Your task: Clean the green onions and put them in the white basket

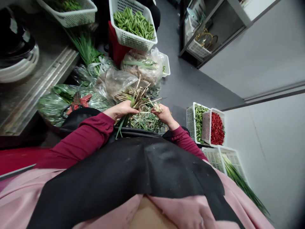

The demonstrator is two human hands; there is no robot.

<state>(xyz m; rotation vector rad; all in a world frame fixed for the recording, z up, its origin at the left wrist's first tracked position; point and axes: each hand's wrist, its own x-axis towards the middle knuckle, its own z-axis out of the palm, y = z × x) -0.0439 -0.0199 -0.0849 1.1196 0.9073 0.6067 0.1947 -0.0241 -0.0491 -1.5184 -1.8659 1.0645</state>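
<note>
My left hand [122, 109] is closed around a bunch of scallions [138, 97]. Their dry brown ends point up and away, and green leaves hang below the fist. Close by on the right, my right hand [165, 115] pinches a pale, yellowish tuft of scallion [157, 108]. A thin pale strand spans the gap between both hands. Under them lies a heap of green trimmings [146, 122], partly hidden by hands and apron.
Clear plastic bags [143, 65] of greens lie ahead; bagged leaves [53, 100] are at left. A white basket of green peppers [133, 24] stands beyond. At right are baskets with red chillies [216, 128] and long scallions [240, 178]. A metal-edged platform [54, 73] borders the left.
</note>
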